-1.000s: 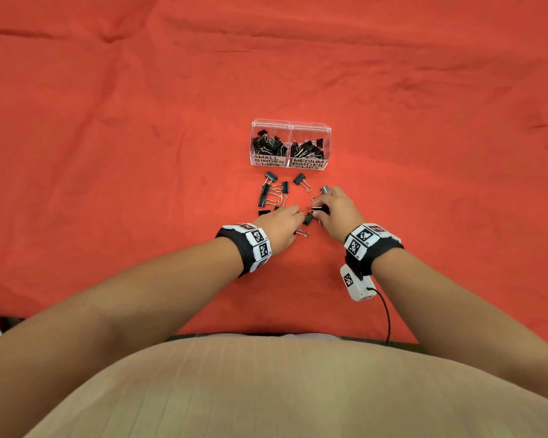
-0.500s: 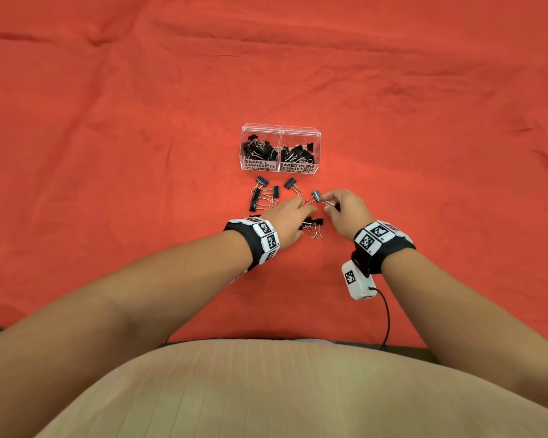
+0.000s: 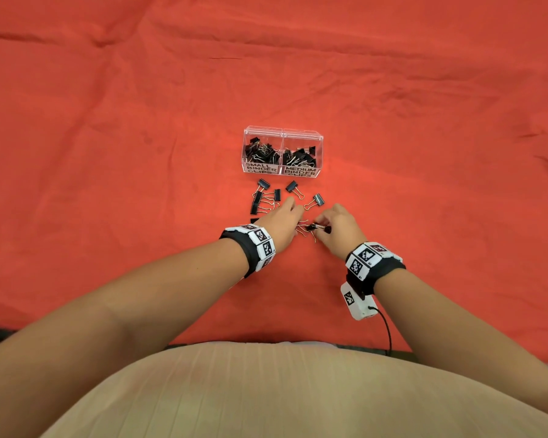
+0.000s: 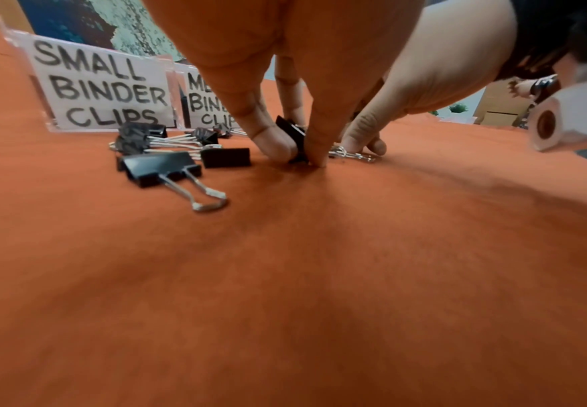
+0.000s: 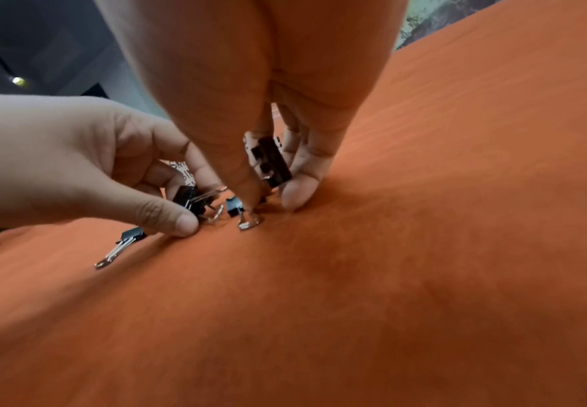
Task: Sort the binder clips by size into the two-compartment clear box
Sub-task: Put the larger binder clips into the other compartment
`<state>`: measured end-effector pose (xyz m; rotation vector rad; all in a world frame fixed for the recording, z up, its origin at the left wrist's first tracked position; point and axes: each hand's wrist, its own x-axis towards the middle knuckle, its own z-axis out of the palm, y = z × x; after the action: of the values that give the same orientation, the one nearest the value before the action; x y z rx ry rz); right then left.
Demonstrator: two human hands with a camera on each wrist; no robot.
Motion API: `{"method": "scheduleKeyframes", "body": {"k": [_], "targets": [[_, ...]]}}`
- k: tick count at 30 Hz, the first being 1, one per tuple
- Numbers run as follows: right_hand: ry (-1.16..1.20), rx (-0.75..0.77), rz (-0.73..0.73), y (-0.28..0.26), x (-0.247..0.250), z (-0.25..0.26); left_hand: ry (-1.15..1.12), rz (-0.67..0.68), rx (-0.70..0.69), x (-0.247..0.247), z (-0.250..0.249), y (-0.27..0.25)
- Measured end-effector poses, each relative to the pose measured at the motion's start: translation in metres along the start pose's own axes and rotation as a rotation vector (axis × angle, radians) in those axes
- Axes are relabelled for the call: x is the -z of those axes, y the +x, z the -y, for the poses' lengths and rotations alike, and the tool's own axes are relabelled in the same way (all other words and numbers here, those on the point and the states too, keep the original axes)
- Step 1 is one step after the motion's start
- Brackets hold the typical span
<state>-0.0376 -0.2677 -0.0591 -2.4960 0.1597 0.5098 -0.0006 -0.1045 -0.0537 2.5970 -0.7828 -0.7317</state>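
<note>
Pinching 1 binder clip point(image 5: 271, 162), right hand point(image 3: 339, 227); left hand point(image 3: 282, 221) grips another clip point(image 4: 292, 135) (both black).

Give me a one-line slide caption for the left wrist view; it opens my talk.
Left hand pinching a black binder clip on orange cloth, labelled clear box behind.

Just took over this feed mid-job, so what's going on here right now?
A person is sorting black binder clips into a clear two-compartment box labelled small and medium; both sides already hold clips. Both hands are down on the red cloth among the loose clips in front of the box. The left hand pinches a clip between its fingertips, and the right hand holds another clip while reaching for one more. Several clips are still unsorted.
</note>
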Motion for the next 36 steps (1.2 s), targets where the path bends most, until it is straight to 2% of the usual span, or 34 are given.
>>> {"method": "scheduleKeyframes", "body": {"k": [4,8,10,14,20,23,29,36], "targets": [[0.050,0.051,-0.034,-0.002,0.000,0.005,-0.056,-0.012,0.021,0.003,0.004,-0.003],[0.074,0.028,-0.007,0.000,-0.002,0.008,-0.119,0.015,0.099,0.004,0.016,-0.005],[0.048,0.029,0.015,0.002,-0.003,0.009,-0.167,0.011,0.139,0.005,0.022,-0.007],[-0.045,0.053,0.040,0.005,-0.004,0.012,-0.190,0.007,0.121,0.009,0.031,-0.007],[-0.084,0.090,0.018,0.001,-0.005,0.014,-0.257,-0.065,0.175,0.010,0.026,-0.005],[-0.051,0.079,-0.014,0.001,-0.006,0.011,-0.223,-0.039,0.151,0.005,0.018,-0.008],[0.003,0.089,-0.043,-0.003,-0.011,0.007,0.056,0.052,0.063,0.000,0.007,-0.013],[-0.016,0.100,0.005,-0.004,-0.013,0.006,0.025,0.041,0.055,-0.002,0.004,-0.011]]}}
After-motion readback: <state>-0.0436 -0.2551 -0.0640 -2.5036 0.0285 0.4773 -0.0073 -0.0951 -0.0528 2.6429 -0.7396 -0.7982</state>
